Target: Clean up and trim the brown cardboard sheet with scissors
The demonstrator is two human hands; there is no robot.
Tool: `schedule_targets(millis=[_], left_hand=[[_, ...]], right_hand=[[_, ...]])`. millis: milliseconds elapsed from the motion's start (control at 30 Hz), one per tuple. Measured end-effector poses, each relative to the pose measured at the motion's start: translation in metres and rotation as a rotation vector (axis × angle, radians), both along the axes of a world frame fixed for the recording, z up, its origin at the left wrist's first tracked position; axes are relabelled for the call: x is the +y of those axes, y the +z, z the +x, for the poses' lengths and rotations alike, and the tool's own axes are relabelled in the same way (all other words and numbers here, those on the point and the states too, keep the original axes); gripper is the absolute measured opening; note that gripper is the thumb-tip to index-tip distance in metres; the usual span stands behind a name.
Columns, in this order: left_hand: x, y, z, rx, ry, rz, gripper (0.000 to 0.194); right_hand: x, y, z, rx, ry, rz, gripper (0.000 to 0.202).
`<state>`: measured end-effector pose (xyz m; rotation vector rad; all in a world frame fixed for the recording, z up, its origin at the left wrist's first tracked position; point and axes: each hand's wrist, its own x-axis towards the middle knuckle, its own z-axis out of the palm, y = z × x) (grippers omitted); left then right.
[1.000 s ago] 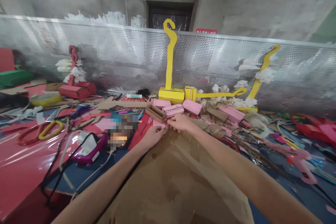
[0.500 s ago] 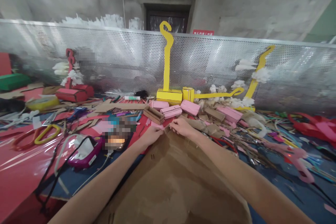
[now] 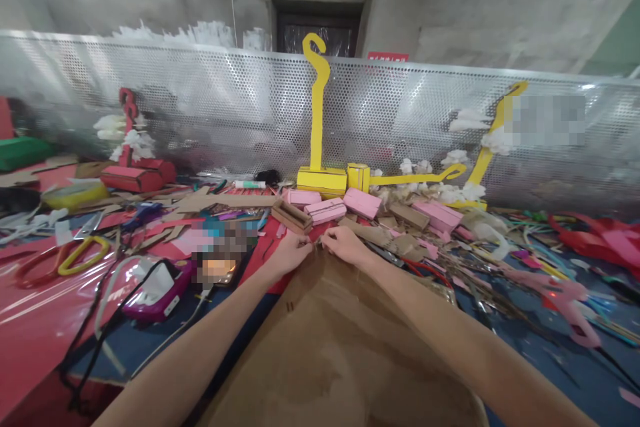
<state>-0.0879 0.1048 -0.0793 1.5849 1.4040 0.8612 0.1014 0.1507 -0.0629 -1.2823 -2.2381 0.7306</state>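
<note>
My left hand (image 3: 295, 252) and my right hand (image 3: 344, 243) meet at the far tip of a large brown sheet (image 3: 350, 340), which looks like cardboard or kraft paper. Both hands are closed in a pinch, with only a narrow gap between the fingertips. The sheet stretches from there down to the bottom of the view, under my forearms, and has two small slits on its left part. Just beyond my fingers lie an open brown cardboard box (image 3: 292, 217) and several small pink boxes (image 3: 326, 211).
A yellow hook-shaped stand (image 3: 317, 113) rises behind, before a perforated metal screen (image 3: 240, 100). At right lies a pink glue gun (image 3: 563, 300) among scraps. At left are scissors (image 3: 83, 257), a purple-and-white device (image 3: 157, 290) and a phone (image 3: 220, 263) with a cable.
The view has shifted slightly, so the background sits a little higher. Both hands stay at the sheet's far tip, and the sheet's left edge now lies a bit further right.
</note>
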Motion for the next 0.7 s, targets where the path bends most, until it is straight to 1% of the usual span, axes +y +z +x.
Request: schedule_targets(millis=[200,467,600,700], left_hand=[[0.000,-0.003,0.002,-0.012,0.022,0.003,0.033],[0.003,-0.003,0.003,-0.051,0.057,-0.049,0.036],[0.003,-0.004,0.000,-0.086,0.042,-0.075,0.033],[0.002,-0.005,-0.003,-0.145,0.007,-0.098,0.025]], right_hand=[[-0.006,0.001,0.001,0.059,0.012,0.092,0.032],[-0.005,0.008,0.012,0.073,0.052,0.101,0.027],[-0.010,0.015,0.013,0.039,0.058,0.113,0.034],[-0.017,0.020,0.009,-0.006,0.069,0.134,0.044]])
